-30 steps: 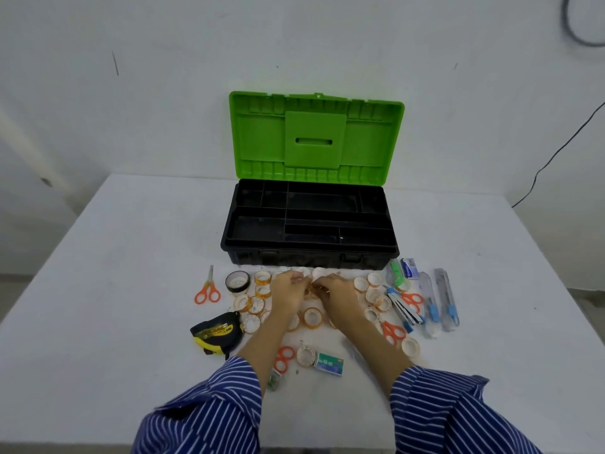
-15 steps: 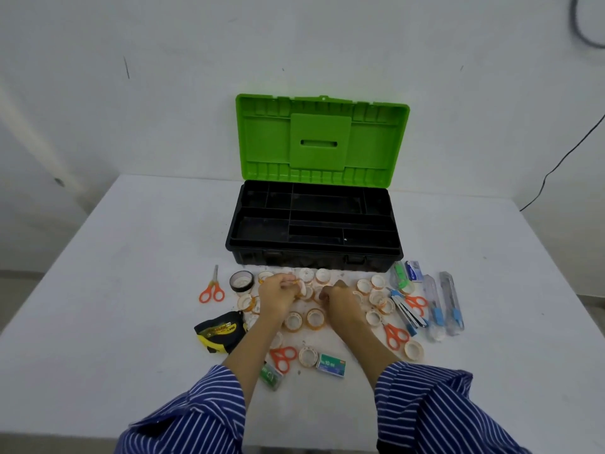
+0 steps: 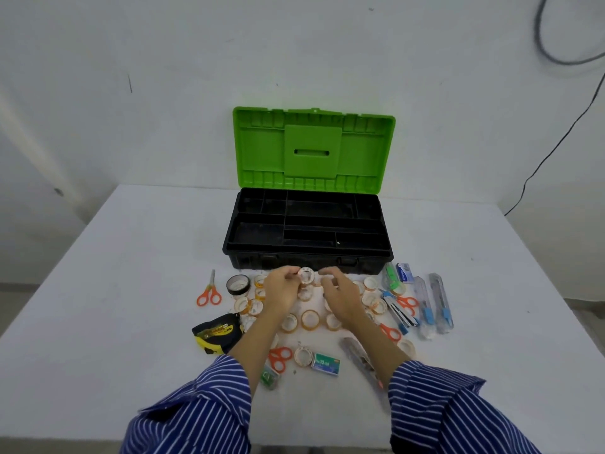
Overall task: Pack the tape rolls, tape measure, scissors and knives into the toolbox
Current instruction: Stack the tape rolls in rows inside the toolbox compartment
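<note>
1. White tape roll now lifted off the table, my left hand pinching it just before the toolbox.
2. My right hand has risen beside it, fingers curled; whether they hold anything I cannot tell.

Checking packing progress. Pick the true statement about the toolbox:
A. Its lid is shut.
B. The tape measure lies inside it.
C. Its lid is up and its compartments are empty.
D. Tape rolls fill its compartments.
C: the green lid stands open and the toolbox compartments show only bare black plastic, while the tape measure lies on the table.
</note>
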